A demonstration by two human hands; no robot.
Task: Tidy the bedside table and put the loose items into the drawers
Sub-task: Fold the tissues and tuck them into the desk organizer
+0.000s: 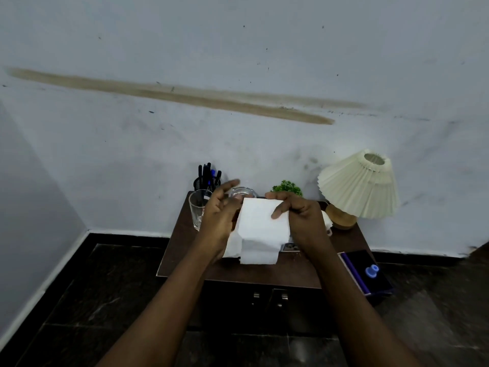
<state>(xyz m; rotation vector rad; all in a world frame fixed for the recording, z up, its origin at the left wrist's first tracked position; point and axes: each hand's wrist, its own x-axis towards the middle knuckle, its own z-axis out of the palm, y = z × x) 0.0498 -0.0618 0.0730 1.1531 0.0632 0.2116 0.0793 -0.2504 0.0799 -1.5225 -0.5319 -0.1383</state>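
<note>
Tissue paper hangs in loose folds above the middle of the table, held up between your hands. Your right hand pinches its upper right corner, thumb laid across the front. Your left hand lies against the left edge with fingers half spread and blurred; you cannot tell from this view whether it grips.

Mind that left hand: the drinking glass stands just beside it, and a sideways sweep could tip it. The sheet looks thin, so pulling your hands apart could tear it.

The glass looks empty. The pen holder at the back is full of pens. The glass dish behind your fingers is mostly hidden. At the right, a dark box, perhaps a drawer, holds a small blue piece. The front under the table, with its two handles, looks closed.
</note>
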